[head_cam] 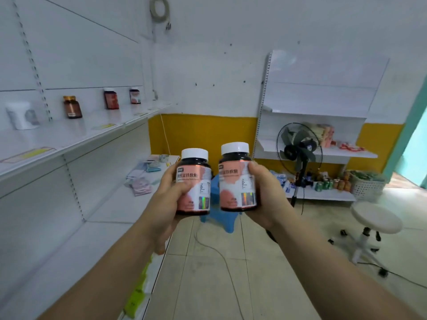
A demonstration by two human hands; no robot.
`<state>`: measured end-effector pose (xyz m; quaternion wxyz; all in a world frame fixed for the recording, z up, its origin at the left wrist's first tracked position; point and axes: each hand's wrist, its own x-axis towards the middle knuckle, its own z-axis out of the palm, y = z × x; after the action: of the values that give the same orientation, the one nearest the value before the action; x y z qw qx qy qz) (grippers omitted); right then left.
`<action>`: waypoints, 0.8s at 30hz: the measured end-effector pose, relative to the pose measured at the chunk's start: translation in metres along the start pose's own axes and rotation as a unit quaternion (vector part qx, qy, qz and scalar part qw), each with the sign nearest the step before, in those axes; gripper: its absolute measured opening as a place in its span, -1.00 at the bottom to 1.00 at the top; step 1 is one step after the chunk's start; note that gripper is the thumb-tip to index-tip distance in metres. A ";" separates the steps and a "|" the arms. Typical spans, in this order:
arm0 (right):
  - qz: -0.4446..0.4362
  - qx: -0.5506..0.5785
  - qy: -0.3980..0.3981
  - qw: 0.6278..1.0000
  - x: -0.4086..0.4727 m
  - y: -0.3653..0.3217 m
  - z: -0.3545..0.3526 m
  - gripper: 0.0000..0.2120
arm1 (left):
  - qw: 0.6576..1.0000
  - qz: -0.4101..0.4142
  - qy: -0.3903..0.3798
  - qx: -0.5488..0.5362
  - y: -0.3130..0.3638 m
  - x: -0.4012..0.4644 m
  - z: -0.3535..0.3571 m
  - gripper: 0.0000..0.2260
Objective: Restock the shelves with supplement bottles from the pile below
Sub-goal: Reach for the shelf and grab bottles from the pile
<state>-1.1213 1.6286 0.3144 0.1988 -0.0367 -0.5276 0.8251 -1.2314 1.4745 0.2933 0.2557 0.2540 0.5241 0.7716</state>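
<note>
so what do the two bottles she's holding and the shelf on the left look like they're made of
Left bottle and right bottle: dark, glossy bodies, plastic or glass, hard to tell; matte white caps, likely plastic; shiny pink printed labels with a holographic sticker. Shelf: flat white panels on slotted uprights, probably painted metal.

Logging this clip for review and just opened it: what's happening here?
A person is restocking shelves. The left hand holds one white-capped supplement bottle, and the right hand holds a matching second bottle, both upright in front of the body. Neither is shelved yet. On the upper shelf to the left stand a white tub, an amber bottle and two darker bottles farther along. A fan and a stool are on the right.
</note>
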 end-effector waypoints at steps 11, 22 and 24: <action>-0.037 -0.058 0.052 0.996 0.240 -0.015 -0.069 -0.53 | 0.998 0.038 -0.048 0.032 0.003 0.241 -0.023 -0.26; -0.038 -0.116 -0.010 0.993 0.489 -0.022 -0.158 -0.40 | 0.993 0.076 0.037 0.085 -0.027 0.485 -0.028 -0.33; -0.043 -0.129 -0.017 0.991 0.537 -0.026 -0.168 -0.51 | 0.990 0.089 0.066 0.092 -0.027 0.524 -0.030 -0.37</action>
<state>-1.5615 1.9789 0.3434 0.2185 -0.0257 -0.6337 0.7416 -1.6361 1.8090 0.3237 0.1266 0.2705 0.5840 0.7548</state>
